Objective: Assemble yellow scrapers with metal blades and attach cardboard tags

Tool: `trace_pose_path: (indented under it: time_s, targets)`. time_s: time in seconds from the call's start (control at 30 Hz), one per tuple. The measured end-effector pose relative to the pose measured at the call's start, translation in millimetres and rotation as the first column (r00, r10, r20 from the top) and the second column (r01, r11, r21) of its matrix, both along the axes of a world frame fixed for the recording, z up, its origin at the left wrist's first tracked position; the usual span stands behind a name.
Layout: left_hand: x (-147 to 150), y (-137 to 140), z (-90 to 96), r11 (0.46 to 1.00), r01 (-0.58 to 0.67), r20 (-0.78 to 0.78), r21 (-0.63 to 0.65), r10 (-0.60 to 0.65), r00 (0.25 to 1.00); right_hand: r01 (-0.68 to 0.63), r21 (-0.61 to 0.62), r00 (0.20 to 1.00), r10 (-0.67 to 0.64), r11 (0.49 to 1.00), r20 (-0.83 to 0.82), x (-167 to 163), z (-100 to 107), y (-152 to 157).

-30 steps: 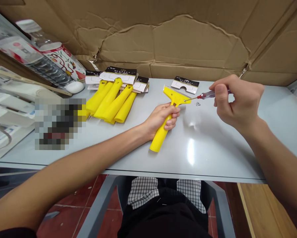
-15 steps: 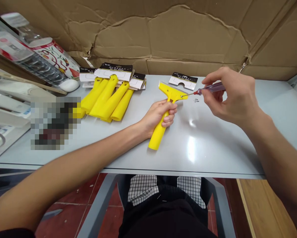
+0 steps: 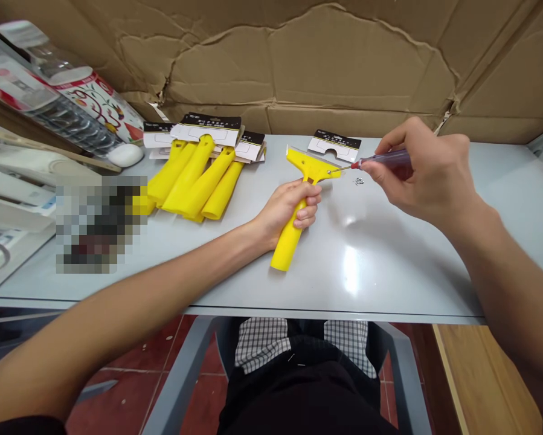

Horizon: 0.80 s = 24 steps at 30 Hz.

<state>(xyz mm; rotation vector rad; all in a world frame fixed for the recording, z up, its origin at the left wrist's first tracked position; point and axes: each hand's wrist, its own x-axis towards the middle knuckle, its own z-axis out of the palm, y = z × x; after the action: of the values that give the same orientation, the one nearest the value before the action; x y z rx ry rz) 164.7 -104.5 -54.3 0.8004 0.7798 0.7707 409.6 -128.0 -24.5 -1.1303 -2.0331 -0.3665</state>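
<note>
My left hand (image 3: 293, 208) is wrapped round the handle of a yellow scraper (image 3: 285, 246), just below its wide head. A thin blade edge runs along the top of that head. In my right hand (image 3: 427, 169) is a screwdriver (image 3: 391, 162) with a translucent purplish handle and a red collar. Its thin shaft points left, and the tip meets a small screw (image 3: 329, 172) at the right side of the scraper head. A few loose screws (image 3: 359, 180) lie on the table just right of the head. Behind it rests a black-and-white header card (image 3: 334, 145).
Several yellow scrapers (image 3: 187, 181) with header cards lie piled on the grey table (image 3: 235, 272) to the left. Plastic bottles (image 3: 94, 96) lean at the far left, near a white rounded object (image 3: 125, 155). Cardboard (image 3: 316, 60) walls off the back. One patch at left is pixelated.
The scraper head and screwdriver tip have shifted slightly left together. My right hand has turned a little around the screwdriver handle; both grips are kept.
</note>
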Motion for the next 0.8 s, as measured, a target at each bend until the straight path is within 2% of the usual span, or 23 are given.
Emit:
trace_pose_path:
  time_s: [0.07,0.13,0.2,0.4,0.63,0.8]
  targets:
    - [-0.2,-0.8,0.2,1.0,0.006,-0.007,0.012,-0.006,1.0,0.081,0.008,0.997,-0.081,0.997,0.006,0.7,-0.1,1.2]
    - [-0.6,-1.7,-0.3,1.0,0.017,-0.018,0.025,-0.016,1.0,0.106,0.052,0.994,-0.106,0.993,-0.012,-0.2,1.7,0.8]
    - [-1.0,-2.1,-1.0,0.999,0.022,-0.027,0.033,-0.022,0.999,0.079,0.075,0.997,-0.078,0.994,-0.018,-2.2,4.2,-1.1]
    - [-0.5,-0.9,-0.5,1.0,-0.003,-0.027,0.006,0.003,1.0,-0.045,0.017,0.999,0.045,0.999,-0.012,-3.6,5.5,-4.0]
    - [-0.5,-1.3,0.0,1.0,0.019,-0.016,0.023,-0.019,1.0,0.078,0.077,0.997,-0.079,0.994,0.002,-1.4,2.4,1.8]
    - [-0.4,-1.8,-1.1,0.999,0.017,-0.024,0.035,-0.016,1.0,0.048,0.027,0.998,-0.047,0.999,-0.036,-6.1,3.2,-4.2]
